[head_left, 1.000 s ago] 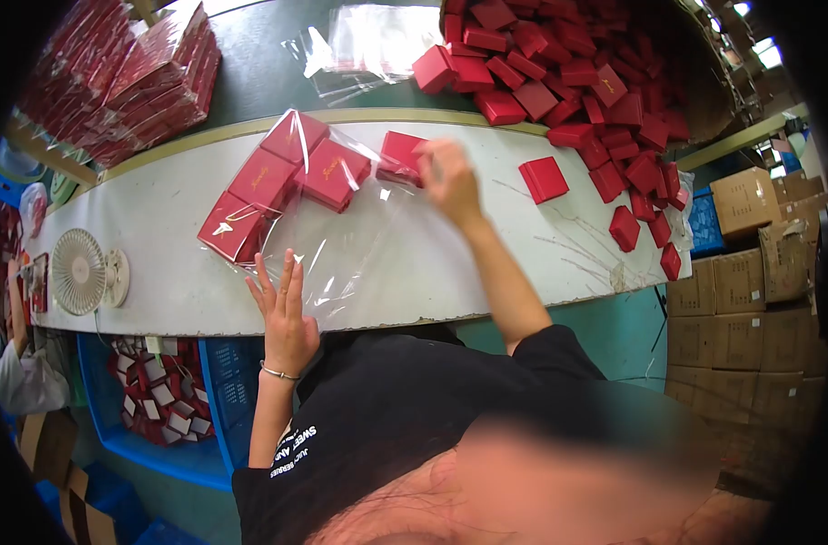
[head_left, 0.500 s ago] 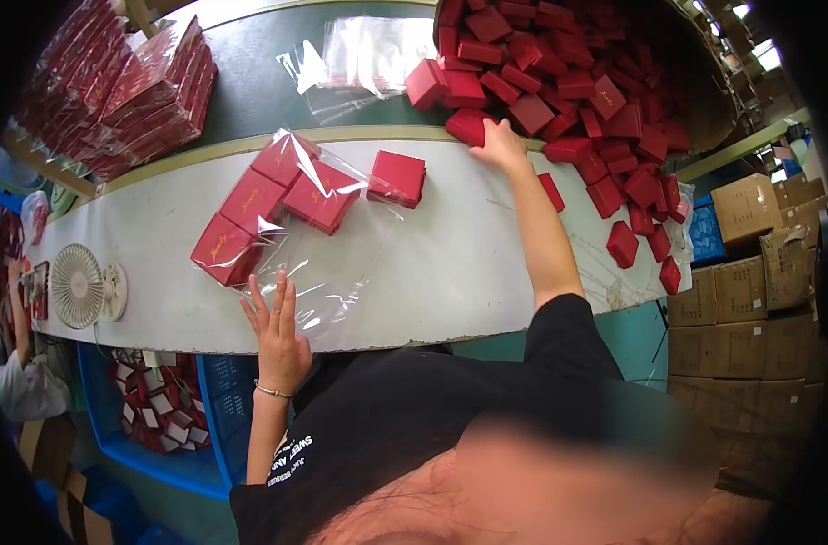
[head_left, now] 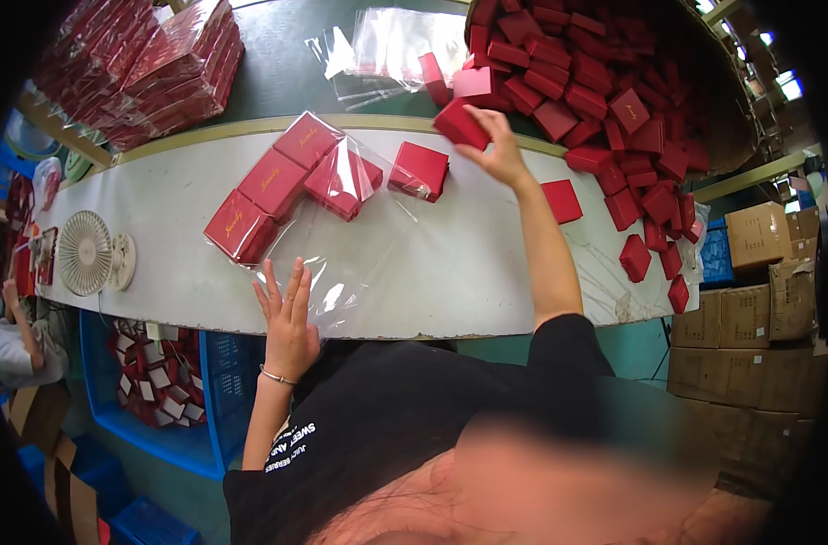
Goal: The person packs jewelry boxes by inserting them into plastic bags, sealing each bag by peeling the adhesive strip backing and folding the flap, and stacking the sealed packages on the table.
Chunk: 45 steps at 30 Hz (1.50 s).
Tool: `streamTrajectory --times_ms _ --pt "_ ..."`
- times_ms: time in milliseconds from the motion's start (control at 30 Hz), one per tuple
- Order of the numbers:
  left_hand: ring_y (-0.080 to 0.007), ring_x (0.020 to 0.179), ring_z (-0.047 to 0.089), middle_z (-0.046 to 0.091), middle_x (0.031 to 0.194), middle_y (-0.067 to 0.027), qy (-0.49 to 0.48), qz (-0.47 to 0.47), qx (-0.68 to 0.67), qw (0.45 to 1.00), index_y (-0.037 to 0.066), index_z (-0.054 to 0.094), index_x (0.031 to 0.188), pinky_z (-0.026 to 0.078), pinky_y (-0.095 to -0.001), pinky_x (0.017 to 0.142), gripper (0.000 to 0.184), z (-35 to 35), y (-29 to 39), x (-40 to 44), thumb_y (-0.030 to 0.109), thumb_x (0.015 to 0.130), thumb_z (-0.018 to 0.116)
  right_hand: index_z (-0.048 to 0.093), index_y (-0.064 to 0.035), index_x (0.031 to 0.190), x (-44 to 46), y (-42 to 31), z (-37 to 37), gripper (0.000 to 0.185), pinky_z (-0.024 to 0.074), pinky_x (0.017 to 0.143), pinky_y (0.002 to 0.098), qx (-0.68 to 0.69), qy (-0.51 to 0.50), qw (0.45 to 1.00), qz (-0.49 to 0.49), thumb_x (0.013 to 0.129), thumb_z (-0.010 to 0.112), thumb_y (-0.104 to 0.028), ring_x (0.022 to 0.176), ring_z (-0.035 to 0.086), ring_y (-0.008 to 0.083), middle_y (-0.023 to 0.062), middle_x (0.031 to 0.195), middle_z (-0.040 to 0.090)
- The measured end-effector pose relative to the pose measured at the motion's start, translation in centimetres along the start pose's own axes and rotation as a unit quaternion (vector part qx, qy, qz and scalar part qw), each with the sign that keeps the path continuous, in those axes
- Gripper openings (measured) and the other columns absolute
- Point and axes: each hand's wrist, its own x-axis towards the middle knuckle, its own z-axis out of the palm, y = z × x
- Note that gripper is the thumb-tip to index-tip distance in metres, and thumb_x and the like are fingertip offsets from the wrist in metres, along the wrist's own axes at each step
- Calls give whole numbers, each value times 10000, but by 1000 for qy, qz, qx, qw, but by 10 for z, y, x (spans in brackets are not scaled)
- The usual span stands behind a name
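Note:
Near the back edge of the white table, my right hand (head_left: 499, 150) grips a small red jewelry box (head_left: 461, 124), lifted beside the pile. My left hand (head_left: 288, 313) has its fingers spread at the front edge of a clear plastic bag (head_left: 341, 263). Inside that bag sit several red boxes with gold lettering, among them a nearer box (head_left: 241, 226) and one to its right (head_left: 343, 178). Another red box (head_left: 419, 170) lies at the bag's open right side, partly under the film.
A heap of red boxes (head_left: 604, 100) spills from a container at back right. Flat clear bags (head_left: 405, 45) lie behind. Packed bundles (head_left: 173, 73) are stacked at back left. A white fan (head_left: 85, 253) stands left; a blue crate (head_left: 216, 391) sits below. Another person (head_left: 23, 341) is at far left.
My right hand has picked up a red box from the pile's edge and drawn it slightly left. My left hand remains by the bag. The whole view has shifted a little.

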Motion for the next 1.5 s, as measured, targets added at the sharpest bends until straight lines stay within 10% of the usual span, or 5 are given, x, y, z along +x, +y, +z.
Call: streamTrajectory --times_ms 867,1033,1133,1233,1500 --pt "-531 1572 88 307 1706 -91 -9 33 -21 999 19 371 1589 0 -699 1243 964 -2 1 2 -100 649 548 467 -77 1559 -84 -204 157 790 482 1095 464 155 -57 986 -19 868 827 -210 1417 473 334 247 1554 382" --pt "-530 1571 96 312 1704 -92 13 3 -26 1000 14 378 1582 7 -696 1244 948 -7 -9 3 -100 654 540 755 40 853 -3 -124 62 309 612 640 359 338 -122 923 139 982 726 -239 672 751 224 119 657 708" --pt "-544 1564 108 317 1700 -98 16 0 -20 1000 -1 391 1565 21 -707 1238 938 -7 -8 3 -101 646 545 525 -29 1310 104 -65 89 822 538 914 427 -218 228 941 121 813 795 -624 1185 649 342 279 1298 619" --pt "-556 1558 118 326 1696 -102 20 -4 -6 1000 -6 402 1555 25 -715 1234 931 -5 -5 4 -105 641 549 413 -33 1433 168 -27 124 1036 444 1049 519 -277 47 906 317 732 805 -689 1319 525 437 296 1395 526" --pt "-558 1556 124 330 1692 -112 8 -16 -19 1000 17 402 1562 38 -730 1225 940 -8 -11 -6 -110 642 548 318 -367 1616 111 19 67 1030 474 953 589 -465 231 830 204 747 864 -459 1131 596 450 180 1451 440"
